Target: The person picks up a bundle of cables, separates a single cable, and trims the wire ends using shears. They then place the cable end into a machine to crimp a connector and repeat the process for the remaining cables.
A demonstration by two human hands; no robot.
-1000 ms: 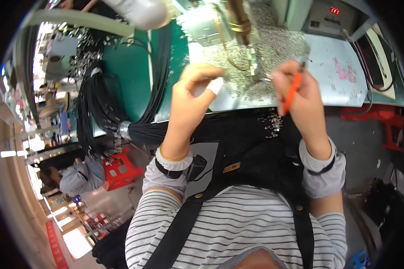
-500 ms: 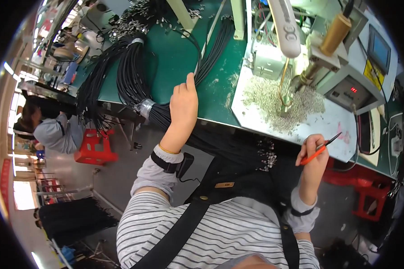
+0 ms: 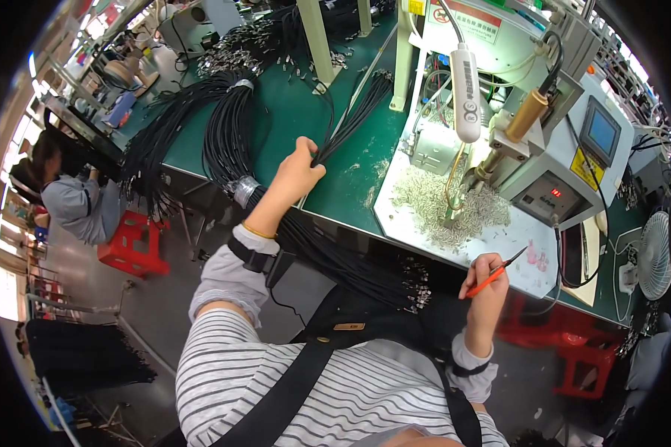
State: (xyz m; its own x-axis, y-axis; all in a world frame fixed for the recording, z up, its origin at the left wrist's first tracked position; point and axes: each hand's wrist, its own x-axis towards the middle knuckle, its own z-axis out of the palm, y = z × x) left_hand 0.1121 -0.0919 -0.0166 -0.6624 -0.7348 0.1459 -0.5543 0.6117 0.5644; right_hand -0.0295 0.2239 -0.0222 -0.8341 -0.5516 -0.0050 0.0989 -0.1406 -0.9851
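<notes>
My left hand (image 3: 297, 179) is over the green table, its fingers closed at the near end of a slim bundle of black cables (image 3: 354, 112). How many strands it grips is hidden. My right hand (image 3: 486, 277) is raised at the front edge of the white work plate (image 3: 395, 221), closed around a slim orange-handled tool (image 3: 487, 281). Its dark pointed tip is directed up and right; its exact kind is unclear. A thick tied bundle of black cables (image 3: 227, 141) hangs over the table edge. More cables with metal ends (image 3: 417, 287) lie across my lap.
A bench machine with a brass-coloured cylinder (image 3: 528, 115) stands over a heap of small metal pieces (image 3: 462, 216). A white lamp (image 3: 466, 97) hangs above. To the right are a control box (image 3: 555, 192) and a fan (image 3: 654, 253). Another person (image 3: 74, 205) sits at left.
My left hand has drawn back slightly toward me, its pointing index finger now bent in by the cables. The right hand still holds the orange-handled tool. The whole view has shifted.
</notes>
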